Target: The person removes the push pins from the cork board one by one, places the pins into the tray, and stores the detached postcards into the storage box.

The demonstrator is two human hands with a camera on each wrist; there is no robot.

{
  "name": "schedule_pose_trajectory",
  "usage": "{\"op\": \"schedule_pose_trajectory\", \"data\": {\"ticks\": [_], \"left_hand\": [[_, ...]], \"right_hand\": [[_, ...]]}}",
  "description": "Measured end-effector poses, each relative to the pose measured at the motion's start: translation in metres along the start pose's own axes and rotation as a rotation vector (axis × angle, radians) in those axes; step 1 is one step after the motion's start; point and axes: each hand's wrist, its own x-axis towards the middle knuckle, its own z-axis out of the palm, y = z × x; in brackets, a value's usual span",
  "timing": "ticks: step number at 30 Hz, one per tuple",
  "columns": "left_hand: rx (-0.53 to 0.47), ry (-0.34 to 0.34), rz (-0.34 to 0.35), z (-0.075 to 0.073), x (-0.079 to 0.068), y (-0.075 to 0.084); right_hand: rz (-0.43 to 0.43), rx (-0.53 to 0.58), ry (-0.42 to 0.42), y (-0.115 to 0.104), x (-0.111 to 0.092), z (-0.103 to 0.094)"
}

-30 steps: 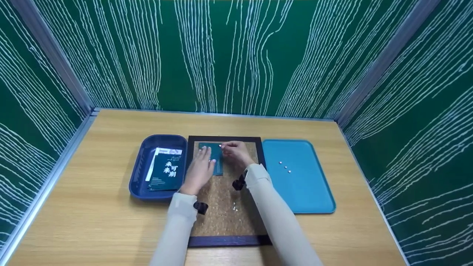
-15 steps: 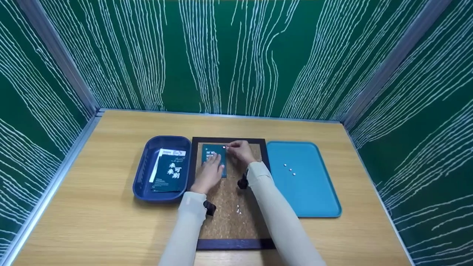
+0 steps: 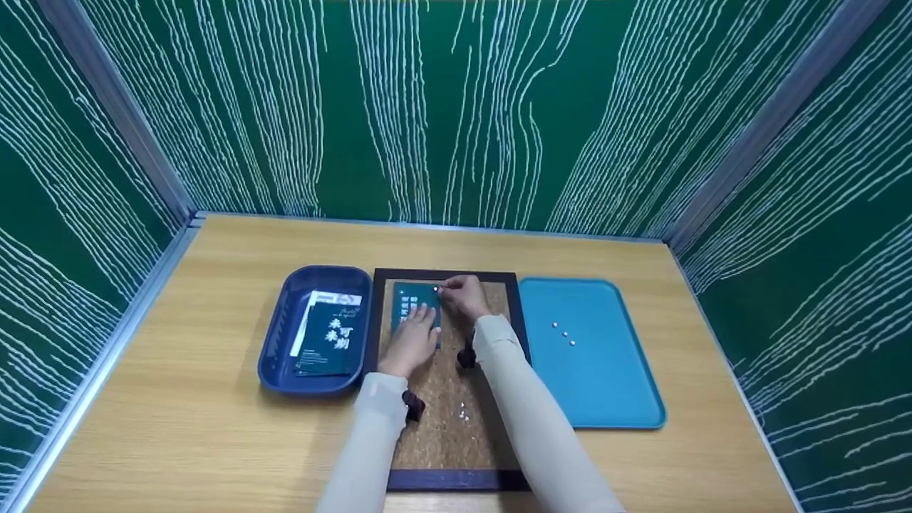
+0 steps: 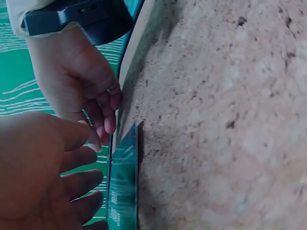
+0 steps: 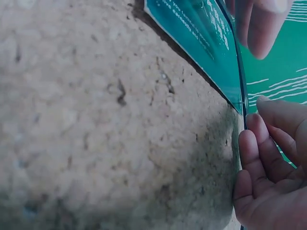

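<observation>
A dark green printed card (image 3: 403,301) lies at the upper left of a framed corkboard (image 3: 434,442). The left hand (image 3: 413,340) rests over its lower part with fingers extended, hiding some of the print. At the card's top right corner, the right hand (image 3: 464,296) pinches a small shiny thumbtack (image 3: 435,289) with thumb and fingertips. Another tiny bright tack (image 3: 401,292) shows at the top left corner. In the right wrist view, the right hand's curled fingers (image 5: 254,153) sit beside the corner of the card (image 5: 211,48), which lies close over the cork.
Left of the board stands a navy basket (image 3: 274,356) holding more green cards (image 3: 335,342) and a white one. On the right, a blue tray (image 3: 605,392) carries 3 small tacks (image 3: 565,334). Several bright bits (image 3: 464,412) dot the board's lower part. Green walls enclose the table.
The left hand has slid down the card, uncovering its top left tack and white print. The right hand has brought its tack to the top right corner. The view has shifted slightly.
</observation>
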Motion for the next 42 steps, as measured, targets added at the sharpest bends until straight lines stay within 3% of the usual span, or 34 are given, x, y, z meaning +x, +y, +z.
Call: {"op": "schedule_pose_trajectory", "data": {"ticks": [8, 14, 33, 42], "left_hand": [[0.025, -0.02, -0.002, 0.004, 0.002, -0.002], [0.026, 0.018, 0.027, 0.007, 0.004, -0.005], [-0.011, 0.042, 0.004, 0.015, 0.004, -0.015], [-0.038, 0.051, 0.025, 0.016, 0.005, -0.017]], "right_hand": [[0.014, -0.059, 0.005, -0.002, 0.003, 0.004], [-0.008, -0.11, -0.005, -0.002, 0.007, 0.006], [0.006, -0.123, -0.028, -0.002, 0.012, 0.011], [-0.057, -0.139, -0.008, 0.003, 0.015, 0.015]]}}
